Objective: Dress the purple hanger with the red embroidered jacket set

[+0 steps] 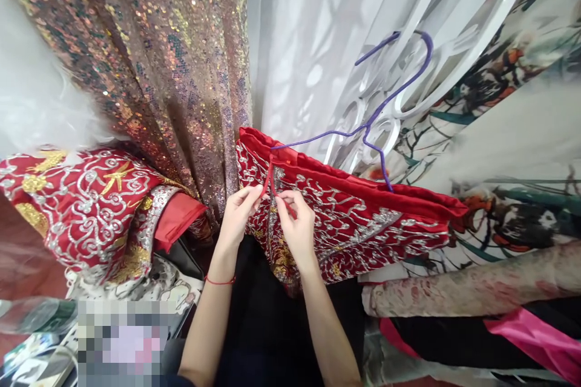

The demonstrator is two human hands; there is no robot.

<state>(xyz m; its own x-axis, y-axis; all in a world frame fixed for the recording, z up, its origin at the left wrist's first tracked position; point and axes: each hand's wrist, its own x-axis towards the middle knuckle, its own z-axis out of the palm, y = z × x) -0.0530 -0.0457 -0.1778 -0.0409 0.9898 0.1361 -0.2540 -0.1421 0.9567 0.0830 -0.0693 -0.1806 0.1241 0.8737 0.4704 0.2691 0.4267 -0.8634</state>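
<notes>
A red embroidered skirt (pixel 345 211) with silver and gold patterning hangs in front of me, its satin waistband around a purple hanger (pixel 370 124). Thin red drawstrings (pixel 271 174) come down from the left part of the waistband. My left hand (pixel 240 211) pinches one string between thumb and forefinger. Just beside it, my right hand (pixel 296 217) is closed on the other string, fingers curled inward. A short gap separates the two hands. A red cord bracelet circles my left wrist.
A sequinned curtain (pixel 181 60) hangs at the left, above another red embroidered garment (pixel 100 205). White scrolled metalwork (pixel 394 103) stands behind the hanger. A plastic bottle (pixel 40 314) lies at lower left. Rolled floral fabric (pixel 454 290) and pink cloth (pixel 540 338) are at lower right.
</notes>
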